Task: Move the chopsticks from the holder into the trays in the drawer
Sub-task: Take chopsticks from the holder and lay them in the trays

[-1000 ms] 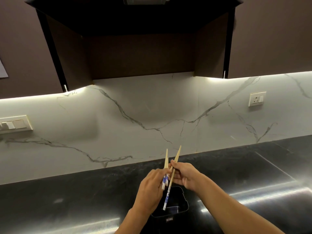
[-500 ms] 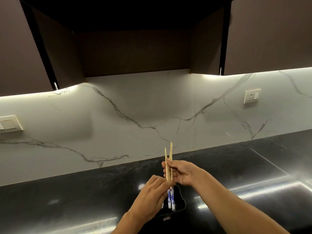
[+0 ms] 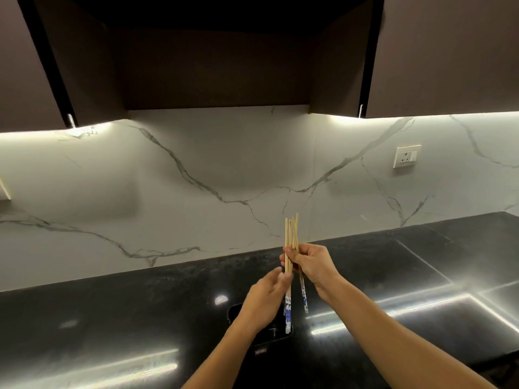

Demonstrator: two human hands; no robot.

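Note:
Several wooden chopsticks (image 3: 291, 234) with blue-and-white patterned lower ends stand upright above the counter. My right hand (image 3: 311, 263) is closed around their middle. My left hand (image 3: 265, 300) touches the bundle from below left, its fingers on the patterned ends. Beneath both hands sits the black holder (image 3: 234, 313) on the counter, mostly hidden by my left hand and forearm. No drawer or trays are in view.
The black stone counter (image 3: 112, 318) runs left and right with glare strips on it. A white marble backsplash (image 3: 196, 192) rises behind, with a wall socket (image 3: 405, 156) at right. Dark upper cabinets (image 3: 449, 51) hang overhead.
The bundle has risen a little and more chopsticks now stand gathered in my right hand. My left hand has slid lower along the patterned ends.

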